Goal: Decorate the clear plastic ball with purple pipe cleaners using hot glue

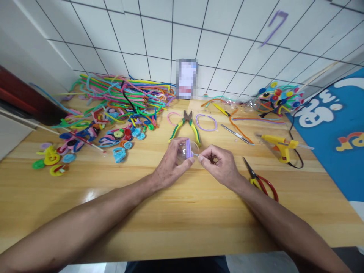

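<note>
My left hand (170, 163) is closed round a clear plastic ball (182, 152), thumb in front and fingers behind. Purple pipe cleaner bands (188, 146) run upright across the ball, side by side. Just right of it, my right hand (221, 165) is closed in a pinch at a thin pale strand (195, 154) that reaches the ball; its kind is too small to tell. Beyond the ball lie pliers (186, 123) with green and yellow handles. A purple pipe cleaner loop (206, 122) and a pink one (173, 118) flank them.
Bundled pipe cleaners (119, 93) and small coiled pieces (116, 132) spread over the left. On the right are red-handled scissors (263, 182), a yellow glue gun (280, 144) with its cord and a craft knife (237, 134). A phone (187, 79) leans against the tiled wall.
</note>
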Tool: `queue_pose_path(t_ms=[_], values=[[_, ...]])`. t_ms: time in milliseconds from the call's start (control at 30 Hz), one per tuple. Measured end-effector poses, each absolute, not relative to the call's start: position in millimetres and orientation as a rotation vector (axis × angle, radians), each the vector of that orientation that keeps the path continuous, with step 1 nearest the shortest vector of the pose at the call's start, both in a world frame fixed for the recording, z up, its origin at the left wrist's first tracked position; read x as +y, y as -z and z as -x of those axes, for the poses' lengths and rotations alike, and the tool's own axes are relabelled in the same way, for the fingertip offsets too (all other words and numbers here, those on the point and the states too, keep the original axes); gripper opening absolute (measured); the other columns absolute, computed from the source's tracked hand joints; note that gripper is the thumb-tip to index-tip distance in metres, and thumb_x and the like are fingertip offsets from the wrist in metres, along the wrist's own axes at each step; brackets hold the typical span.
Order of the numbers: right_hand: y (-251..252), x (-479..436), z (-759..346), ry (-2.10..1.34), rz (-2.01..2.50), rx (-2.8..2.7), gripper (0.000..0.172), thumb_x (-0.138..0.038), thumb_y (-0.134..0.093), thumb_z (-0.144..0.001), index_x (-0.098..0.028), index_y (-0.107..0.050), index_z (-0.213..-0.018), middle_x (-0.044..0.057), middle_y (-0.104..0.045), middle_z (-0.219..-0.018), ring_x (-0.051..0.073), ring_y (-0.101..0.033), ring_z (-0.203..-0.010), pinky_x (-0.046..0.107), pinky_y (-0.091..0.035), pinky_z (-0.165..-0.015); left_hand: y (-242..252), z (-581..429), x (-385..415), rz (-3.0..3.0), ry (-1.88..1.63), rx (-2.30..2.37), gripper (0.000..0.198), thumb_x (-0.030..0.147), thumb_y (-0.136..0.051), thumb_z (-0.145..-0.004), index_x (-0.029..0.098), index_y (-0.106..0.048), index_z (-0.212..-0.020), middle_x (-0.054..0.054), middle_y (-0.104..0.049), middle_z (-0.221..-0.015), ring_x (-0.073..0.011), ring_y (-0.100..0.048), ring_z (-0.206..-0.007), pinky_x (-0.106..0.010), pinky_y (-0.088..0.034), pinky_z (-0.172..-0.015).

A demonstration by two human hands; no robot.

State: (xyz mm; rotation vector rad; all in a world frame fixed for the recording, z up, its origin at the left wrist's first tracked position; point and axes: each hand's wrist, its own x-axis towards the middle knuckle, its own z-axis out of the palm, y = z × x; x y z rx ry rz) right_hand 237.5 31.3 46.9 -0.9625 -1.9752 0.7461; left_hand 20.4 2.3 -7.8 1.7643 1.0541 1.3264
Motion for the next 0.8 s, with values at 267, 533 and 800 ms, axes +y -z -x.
queue_pose_path(t_ms=[267, 533, 800], values=[[-45.6, 29.0, -236.2, -0.769, 0.999, -1.955, 0.015, -0.020, -0.068, -0.090, -0.023, -0.066, -0.076, -0.005, -0.064, -0.063, 0.010, -0.053, -0.053, 0.024, -0.041, -0.053, 5.0, -20.5, 1.6, -1.761, -1.312, 1.064, 0.054, 0.039, -0.073, -0.107, 0.027, -0.048, -0.154, -0.014, -0.062, -0.149, -0.0307, -0.062, -0.141, -0.056, -0.049, -0.126], [-43.0, 26.0, -234.0, -0.809, 1.012, -1.940, 0.014, -0.022, -0.067, -0.091, -0.023, -0.067, -0.077, -0.005, -0.064, -0.063, 0.010, -0.054, -0.054, 0.024, -0.042, -0.053, 5.0, -20.7, 1.8, -1.749, -1.330, 1.063, 0.053, 0.042, -0.074, -0.107, 0.028, -0.050, -0.152, -0.013, -0.062, -0.148, -0.0307, -0.062, -0.139, -0.053, -0.049, -0.124], [-43.6, 25.8, -234.5, -0.844, 1.030, -1.930, 0.013, -0.024, -0.067, -0.090, -0.024, -0.066, -0.077, -0.004, -0.065, -0.064, 0.011, -0.056, -0.055, 0.024, -0.043, -0.053, 4.6, -20.8, 1.9, -1.751, -1.322, 1.054, 0.053, 0.044, -0.073, -0.108, 0.028, -0.049, -0.153, -0.014, -0.062, -0.147, -0.0305, -0.062, -0.138, -0.055, -0.050, -0.123]])
